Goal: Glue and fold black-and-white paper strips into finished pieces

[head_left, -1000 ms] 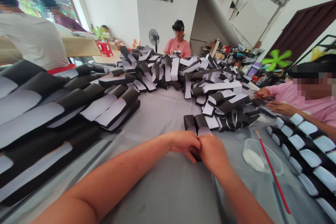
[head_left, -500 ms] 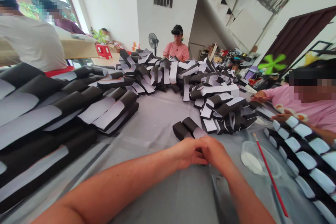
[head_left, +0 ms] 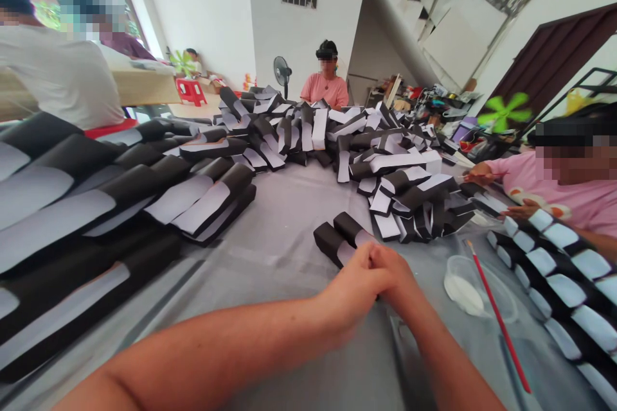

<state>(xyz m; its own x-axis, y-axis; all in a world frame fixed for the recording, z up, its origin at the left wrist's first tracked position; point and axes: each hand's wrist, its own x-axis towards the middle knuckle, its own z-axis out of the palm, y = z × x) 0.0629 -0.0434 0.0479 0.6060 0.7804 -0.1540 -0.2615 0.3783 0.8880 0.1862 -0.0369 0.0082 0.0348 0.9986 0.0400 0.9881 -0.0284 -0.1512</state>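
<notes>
My left hand [head_left: 354, 282] and my right hand [head_left: 393, 270] meet in front of me, fingers closed and pressed together at the near end of two folded black-and-white paper boxes [head_left: 332, 244]. The boxes lie side by side and point away from me, their far black ends showing past my knuckles. My palms and most fingertips are hidden, so the exact grip on the boxes is covered. Right of my right wrist, a clear plastic tub [head_left: 453, 263] holds white paste, with a red-handled brush [head_left: 496, 314] laid across it.
Long folded paper boxes [head_left: 72, 212] are stacked at the left on the grey-covered table [head_left: 289, 205]. A large heap of similar pieces [head_left: 308, 128] spreads across the back. Checkered rows of pieces [head_left: 563, 289] stand at the right, near a co-worker in pink [head_left: 554, 186]. Another person [head_left: 325, 87] sits opposite.
My left hand has rolled over and its wrist bends up more, hiding the fingers seen before. The two paper boxes have shifted slightly left.
</notes>
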